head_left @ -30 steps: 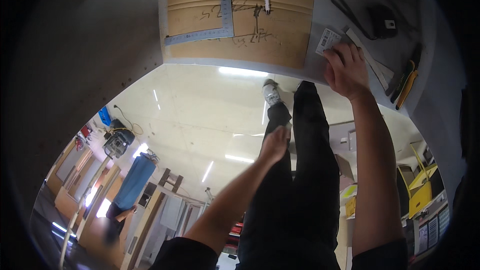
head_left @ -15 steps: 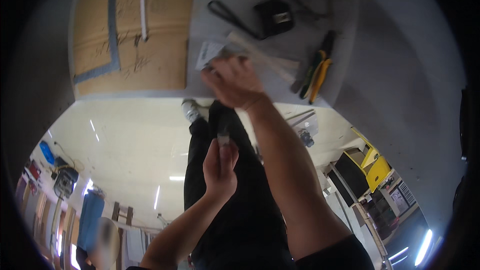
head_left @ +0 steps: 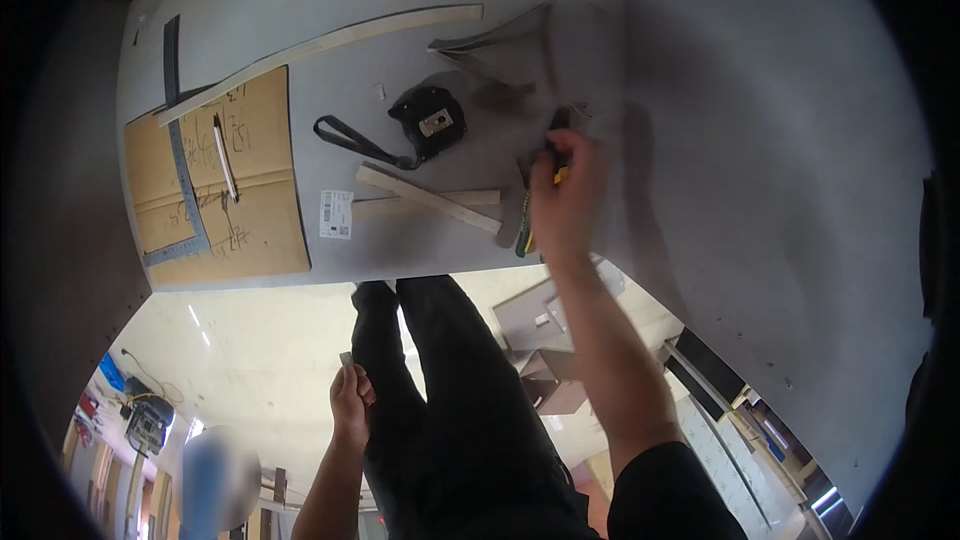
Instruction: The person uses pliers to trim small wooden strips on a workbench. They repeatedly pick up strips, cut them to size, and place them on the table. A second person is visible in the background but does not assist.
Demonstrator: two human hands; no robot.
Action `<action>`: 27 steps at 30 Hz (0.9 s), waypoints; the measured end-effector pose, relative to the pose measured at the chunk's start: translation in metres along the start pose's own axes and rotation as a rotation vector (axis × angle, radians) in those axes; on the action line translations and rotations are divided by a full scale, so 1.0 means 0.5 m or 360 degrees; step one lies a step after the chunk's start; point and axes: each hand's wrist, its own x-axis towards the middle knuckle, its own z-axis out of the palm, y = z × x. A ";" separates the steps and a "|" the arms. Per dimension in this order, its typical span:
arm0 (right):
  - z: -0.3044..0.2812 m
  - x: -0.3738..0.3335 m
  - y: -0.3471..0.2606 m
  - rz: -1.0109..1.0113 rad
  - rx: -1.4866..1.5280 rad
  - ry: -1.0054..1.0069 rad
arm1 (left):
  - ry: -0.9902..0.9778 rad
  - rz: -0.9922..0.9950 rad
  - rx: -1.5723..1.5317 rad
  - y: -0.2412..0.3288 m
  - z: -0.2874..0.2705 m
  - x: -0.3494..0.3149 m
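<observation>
My right hand [head_left: 572,190] reaches to the right side of the grey work surface. Its fingers are closed around a yellow-and-black hand tool [head_left: 562,176], most of it hidden beneath them, so its exact kind is unclear. A green tool part [head_left: 525,232] shows just left of that hand. Low beside my leg, my left hand [head_left: 352,402] pinches a small flat greyish piece [head_left: 347,360] that sticks up past the fingers. Two short pale strips [head_left: 428,197] lie crossed left of my right hand, by a white printed label [head_left: 336,215]. Beyond them sits a black tape measure [head_left: 430,125] with a wrist strap.
Marked cardboard [head_left: 270,230] lies at the left, bearing a metal square [head_left: 188,185] and a white pen [head_left: 224,160]. A long pale strip [head_left: 340,38] crosses behind it. Grey panels [head_left: 740,190] wall the right. A blurred person [head_left: 215,475] is at lower left.
My right hand has left the label and strips and moved right onto the yellow-and-black tool. My left hand, still gripping its small piece, sits lower and further left in view. The view has shifted.
</observation>
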 end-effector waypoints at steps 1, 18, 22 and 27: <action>-0.013 0.011 0.005 -0.0152 -0.0222 -0.0093 | -0.0023 0.0043 -0.0057 0.005 -0.002 -0.001; -0.004 -0.053 0.013 -0.0364 -0.1016 -0.0134 | -0.0431 -0.0007 0.0238 0.001 0.112 -0.022; -0.012 -0.041 0.032 -0.0403 -0.1039 -0.0211 | -0.0329 0.0000 0.0252 0.008 0.075 -0.002; 0.004 -0.015 0.038 -0.0540 -0.0493 -0.0215 | -0.0282 0.0017 0.0217 0.006 0.047 0.011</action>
